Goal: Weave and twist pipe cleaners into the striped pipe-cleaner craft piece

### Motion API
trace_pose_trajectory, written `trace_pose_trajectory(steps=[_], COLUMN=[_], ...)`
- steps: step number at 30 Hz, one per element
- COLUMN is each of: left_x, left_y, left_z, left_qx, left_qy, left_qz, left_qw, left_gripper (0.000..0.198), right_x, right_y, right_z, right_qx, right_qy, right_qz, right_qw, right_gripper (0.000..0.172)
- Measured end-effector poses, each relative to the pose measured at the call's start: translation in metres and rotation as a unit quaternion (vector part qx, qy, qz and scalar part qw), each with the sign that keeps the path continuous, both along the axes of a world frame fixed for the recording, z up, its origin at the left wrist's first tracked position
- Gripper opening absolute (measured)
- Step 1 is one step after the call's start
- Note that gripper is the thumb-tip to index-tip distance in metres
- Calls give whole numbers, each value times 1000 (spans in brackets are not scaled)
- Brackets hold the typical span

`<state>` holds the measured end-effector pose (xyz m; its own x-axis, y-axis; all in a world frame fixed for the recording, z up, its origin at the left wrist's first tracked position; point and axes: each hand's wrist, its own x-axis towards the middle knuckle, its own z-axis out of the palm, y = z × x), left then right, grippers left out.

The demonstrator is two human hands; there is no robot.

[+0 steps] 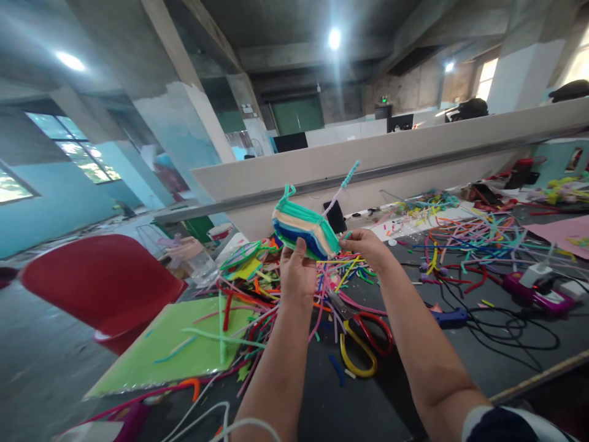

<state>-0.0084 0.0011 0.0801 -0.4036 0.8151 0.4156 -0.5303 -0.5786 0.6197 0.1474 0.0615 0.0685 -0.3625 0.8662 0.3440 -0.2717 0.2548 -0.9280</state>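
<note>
Above the cluttered table, my left hand (298, 270) is closed around the lower edge of a striped pipe-cleaner craft (306, 228), thumb in front. Its bands are teal, cream and blue, with a small teal loop at the top left. My right hand (365, 247) pinches at the craft's lower right corner, where a short teal pipe-cleaner end (348, 235) sticks out by the fingertips. Behind the craft rises a coiled blue and lilac pipe cleaner (350, 174); whether it is joined to the craft I cannot tell.
Scissors (363, 334) with red and yellow handles lie below my hands among loose pipe cleaners (478, 236). A blue glue gun (448, 318), black cables and a purple power strip (538, 291) are at right. A green sheet (175, 337) and red chair (101, 282) are at left.
</note>
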Motion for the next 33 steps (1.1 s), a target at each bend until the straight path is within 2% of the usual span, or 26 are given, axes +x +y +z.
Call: trace_pose_trajectory(steps=[3, 7, 11, 13, 15, 17, 18, 19, 22, 25, 28, 31, 33], left_x=[12, 20, 18, 13, 5, -5, -9, -14, -25, -31, -32, -31, -29], left_y=[-3, -3, 0, 2, 3, 3, 3, 2, 0, -4, -8, -11, -11], left_z=[-3, -9, -10, -11, -10, -10, -9, -8, -7, -8, -10, -10, -8], left_qx=[-11, -45, -35, -37, -43, -32, -15, 6, 64, 65, 49, 52, 54], left_qy=[5, 10, 24, 47, 102, 186, 230, 269, 336, 371, 410, 428, 422], left_qz=[-29, -37, -34, 6, 92, 186, 222, 249, 296, 324, 351, 374, 407], left_qw=[1000, 998, 999, 998, 990, 964, 947, 930, 892, 868, 840, 821, 808], left_gripper=[41, 47, 49, 45, 34, 22, 19, 18, 23, 24, 26, 27, 34], right_x=[0, 1, 3, 4, 5, 7, 9, 10, 12, 7, -2, -8, -8], right_y=[3, 5, 5, 7, 7, 3, -1, -6, -25, -42, -49, -49, -46], right_z=[-2, -5, -6, -6, -5, 0, 3, 7, 20, 30, 33, 33, 32], right_qx=[10, 12, 8, 5, 0, -6, -7, -4, 21, 14, -26, -60, -75], right_qy=[1, -14, -24, -12, 6, 15, 16, 16, 40, 68, 94, 105, 113], right_qz=[-22, -39, 4, 13, -35, -76, -64, -25, 130, 203, 201, 153, 114], right_qw=[1000, 999, 1000, 1000, 999, 997, 998, 1000, 990, 977, 975, 981, 984], right_gripper=[24, 24, 25, 29, 36, 35, 33, 32, 37, 44, 43, 35, 34])
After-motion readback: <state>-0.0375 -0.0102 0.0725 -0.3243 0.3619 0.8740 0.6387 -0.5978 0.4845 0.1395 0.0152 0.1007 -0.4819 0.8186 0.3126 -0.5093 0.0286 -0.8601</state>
